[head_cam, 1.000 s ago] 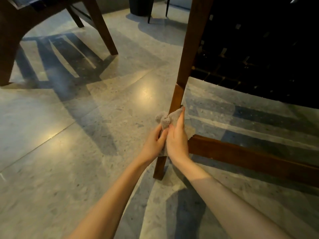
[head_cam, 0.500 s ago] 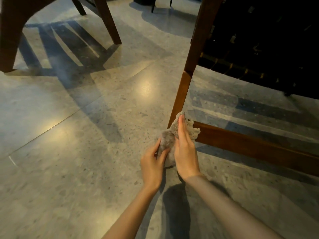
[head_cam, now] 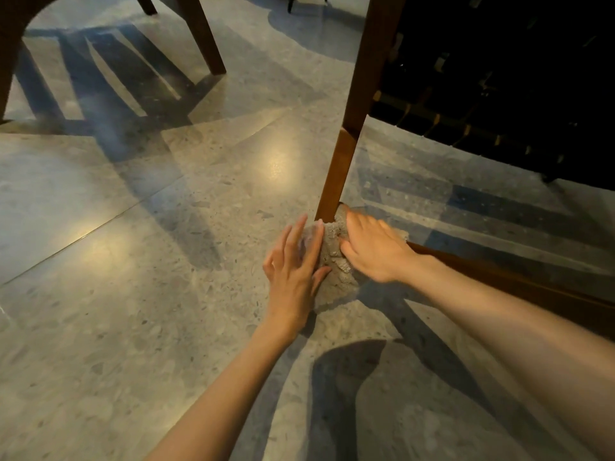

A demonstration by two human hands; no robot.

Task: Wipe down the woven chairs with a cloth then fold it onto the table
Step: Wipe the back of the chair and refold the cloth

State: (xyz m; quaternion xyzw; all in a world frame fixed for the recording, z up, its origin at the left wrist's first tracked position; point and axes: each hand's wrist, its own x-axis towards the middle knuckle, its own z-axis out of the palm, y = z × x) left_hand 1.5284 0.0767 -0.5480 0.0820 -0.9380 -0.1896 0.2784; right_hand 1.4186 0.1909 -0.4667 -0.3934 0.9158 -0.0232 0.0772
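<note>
Cloth (head_cam: 332, 261) between left hand (head_cam: 293, 267) and right hand (head_cam: 376, 247) (blurred); against chair leg (head_cam: 336, 174)

The cloth (head_cam: 334, 261) sat round the foot of the chair leg (head_cam: 336, 181), the left hand (head_cam: 293, 264) flat against its left side and the right hand (head_cam: 372, 247), blurred, apparently pressing its right. A lower rail (head_cam: 499, 277) ran rightward from that leg, below the woven seat (head_cam: 499, 78). Another chair's leg (head_cam: 199, 34) stood behind, to the left.
</note>
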